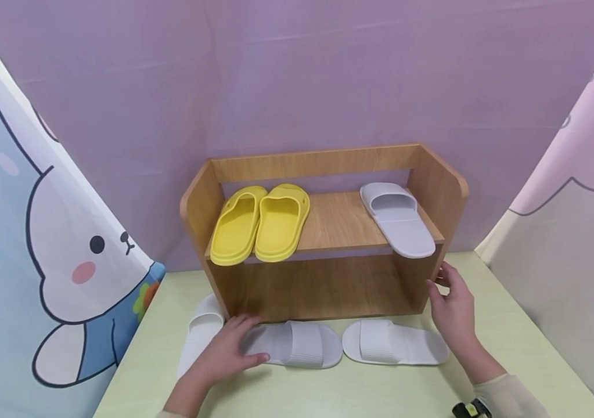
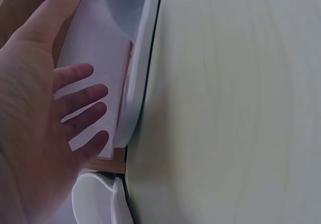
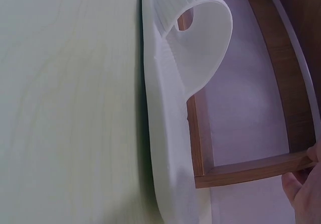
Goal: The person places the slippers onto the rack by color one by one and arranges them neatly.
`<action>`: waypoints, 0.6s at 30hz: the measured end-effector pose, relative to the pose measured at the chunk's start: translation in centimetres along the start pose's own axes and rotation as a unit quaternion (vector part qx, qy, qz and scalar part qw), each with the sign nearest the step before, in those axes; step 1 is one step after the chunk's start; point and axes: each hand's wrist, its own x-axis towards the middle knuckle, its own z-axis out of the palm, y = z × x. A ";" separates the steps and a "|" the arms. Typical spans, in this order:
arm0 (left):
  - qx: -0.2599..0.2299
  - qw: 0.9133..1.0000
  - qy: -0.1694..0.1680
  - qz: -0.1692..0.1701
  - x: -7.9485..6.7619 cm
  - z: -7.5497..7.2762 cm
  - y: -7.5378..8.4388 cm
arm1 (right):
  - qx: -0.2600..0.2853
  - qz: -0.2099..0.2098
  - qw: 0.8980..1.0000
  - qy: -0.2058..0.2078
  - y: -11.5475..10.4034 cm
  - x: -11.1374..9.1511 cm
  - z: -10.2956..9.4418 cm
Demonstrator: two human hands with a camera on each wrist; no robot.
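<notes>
A wooden shoe rack (image 1: 328, 284) stands on the table against the backdrop. My right hand (image 1: 453, 305) pinches the front edge of its right side panel between thumb and fingers. Fingers spread, my left hand (image 1: 229, 351) is at the rack's lower left corner, over the heel end of a grey slipper (image 1: 307, 345); whether it touches either is unclear. A white slipper (image 1: 401, 342) lies sideways in front of the rack at right. Another white slipper (image 1: 202, 331) lies left of the rack, partly behind my left hand.
Two yellow slippers (image 1: 281, 226) sit side by side on the upper shelf (image 1: 338, 220), at left. A grey slipper (image 1: 398, 220) rests at that shelf's right end, toe inward. A purple cloth (image 1: 328, 75) hangs behind, with printed cloths at both sides of the pale table (image 1: 506, 325).
</notes>
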 end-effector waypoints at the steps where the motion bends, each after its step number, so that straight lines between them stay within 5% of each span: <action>1: 0.003 1.000 -0.001 0.006 0.0 0.1 0.0 | 0.000 -0.001 1.000 0.000 0.0 0.0 0.0; 18: 0.030 0.999 -0.034 0.001 0.5 0.6 -0.7 | -0.005 0.003 1.000 -0.002 0.0 0.0 0.1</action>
